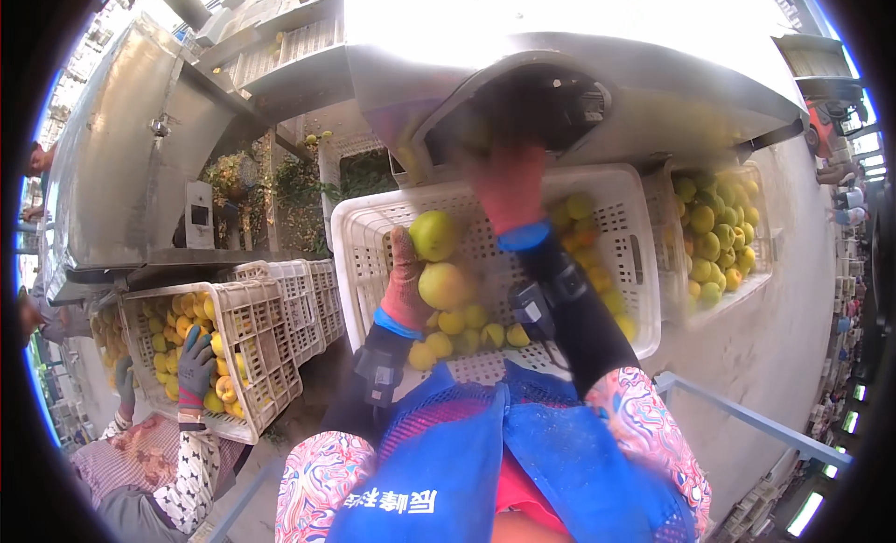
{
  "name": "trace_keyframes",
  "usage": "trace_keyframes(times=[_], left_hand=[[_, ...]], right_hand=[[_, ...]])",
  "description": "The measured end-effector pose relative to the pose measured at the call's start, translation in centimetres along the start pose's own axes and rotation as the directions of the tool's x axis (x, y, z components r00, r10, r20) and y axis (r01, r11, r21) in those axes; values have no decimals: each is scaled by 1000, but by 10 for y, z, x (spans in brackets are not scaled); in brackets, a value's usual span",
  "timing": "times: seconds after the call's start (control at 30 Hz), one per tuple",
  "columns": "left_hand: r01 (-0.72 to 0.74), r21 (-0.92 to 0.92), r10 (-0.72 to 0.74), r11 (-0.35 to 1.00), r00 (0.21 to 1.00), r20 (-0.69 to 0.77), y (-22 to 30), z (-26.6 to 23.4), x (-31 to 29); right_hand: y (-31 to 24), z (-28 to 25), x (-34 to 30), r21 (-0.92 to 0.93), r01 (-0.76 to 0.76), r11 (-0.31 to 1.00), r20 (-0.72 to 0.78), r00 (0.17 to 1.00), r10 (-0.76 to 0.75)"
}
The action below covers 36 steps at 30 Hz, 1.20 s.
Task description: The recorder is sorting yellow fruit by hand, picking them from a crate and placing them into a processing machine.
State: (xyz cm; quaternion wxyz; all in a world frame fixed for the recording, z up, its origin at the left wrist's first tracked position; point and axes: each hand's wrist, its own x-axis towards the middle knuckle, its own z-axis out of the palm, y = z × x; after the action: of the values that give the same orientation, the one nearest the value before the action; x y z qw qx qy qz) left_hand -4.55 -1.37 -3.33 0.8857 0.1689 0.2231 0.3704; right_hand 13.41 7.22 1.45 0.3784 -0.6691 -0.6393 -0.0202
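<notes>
A white plastic crate point(644, 225) stands in front of me with several round yellow-green fruits point(464, 321) inside. My left hand point(404, 286), in a reddish work glove, is at the crate's left side. Its fingers curl against two larger-looking fruits, a green one point(434, 236) above a yellow one point(446, 286). My right hand point(509, 174), gloved alike, reaches over the crate to the dark oval opening point(579, 104) of a metal machine. Motion smears its fingers, so what they hold cannot be made out.
Another crate of fruit point(714, 230) stands at the right. To the left, a co-worker's grey-gloved hands point(196, 361) are at a tilted crate of yellow fruit point(271, 347). Sheet-metal housing point(140, 160) rises at the far left. A blue rail point(756, 420) runs at the lower right.
</notes>
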Motion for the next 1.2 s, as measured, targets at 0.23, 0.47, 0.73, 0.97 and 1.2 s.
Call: trace_keyframes(times=[0.23, 0.47, 0.73, 0.97, 1.2], left_hand=[[74, 40, -79, 996, 986, 148, 31, -13, 3], [-40, 525, 95, 850, 992, -78, 47, 24, 6], [88, -113, -93, 990, 995, -35, 35, 49, 6], [166, -95, -151, 982, 978, 144, 35, 37, 20], [9, 278, -15, 960, 1000, 18, 28, 9, 21]], right_hand=[[-22, -51, -8, 360, -55, 931, 141, 990, 4], [-43, -78, -50, 528, 40, 848, 272, 938, -213], [-35, -85, -52, 583, 5, 813, 248, 951, -184], [-38, -73, -52, 550, -163, 819, 148, 984, 97], [-31, -45, -13, -78, 5, 997, -100, 995, -13]])
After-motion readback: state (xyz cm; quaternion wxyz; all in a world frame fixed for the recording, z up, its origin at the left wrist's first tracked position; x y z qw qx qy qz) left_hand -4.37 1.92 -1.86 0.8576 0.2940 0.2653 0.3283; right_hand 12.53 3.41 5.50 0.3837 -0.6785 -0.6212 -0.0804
